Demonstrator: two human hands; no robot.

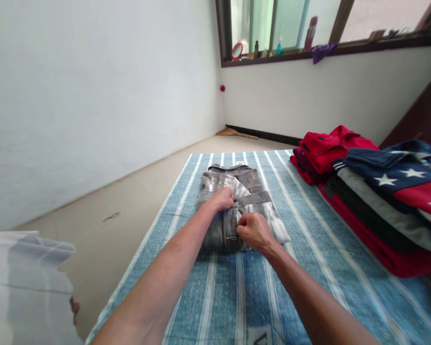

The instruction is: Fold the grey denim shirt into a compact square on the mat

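A grey-and-white patterned shirt (249, 179) lies folded into a compact bundle, its collar at the far end. My left hand (223, 198) is closed on the fabric near the middle of the bundle. Lower and to the right, my right hand (254, 230) pinches the shirt close to its front edge. The fingertips of both hands are partly hidden against the cloth. One sleeve lies folded across the top and a corner sticks out at the right.
A blue striped cloth (187, 268) covers the surface under the shirt. Folded red garments (330, 148) and a pile topped by a star-patterned garment (398, 177) stand at the right. Pale fabric (28, 287) occupies the lower left. A broom (237, 133) lies by the far wall.
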